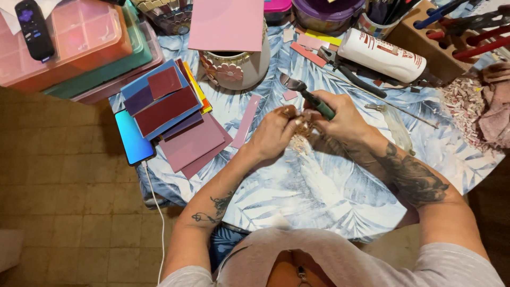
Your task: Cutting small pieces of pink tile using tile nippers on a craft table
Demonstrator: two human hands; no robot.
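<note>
Left hand (pixel 273 133) pinches a small, brittle tile chip; right hand (pixel 340 117) grips green-handled nippers (pixel 313 98) beside it.

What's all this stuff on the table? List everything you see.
Nippers: one, green handles, in right hand.
Small piece: one, pale, at left fingertips.
Chips: a pile, pale, under the hands.
Sheets: a stack, maroon, purple, blue, table's left.
Phone: one, blue screen, left edge, white cable.
Pot: one, white, behind the hands.
Pink sheet: one, on the pot.
Bottle: one, white, lying at right.
Boxes: stacked, clear pink, upper left.
Remote: one, black, on boxes.
Tablecloth: blue leaf print.
Left hand; right hand.
</note>
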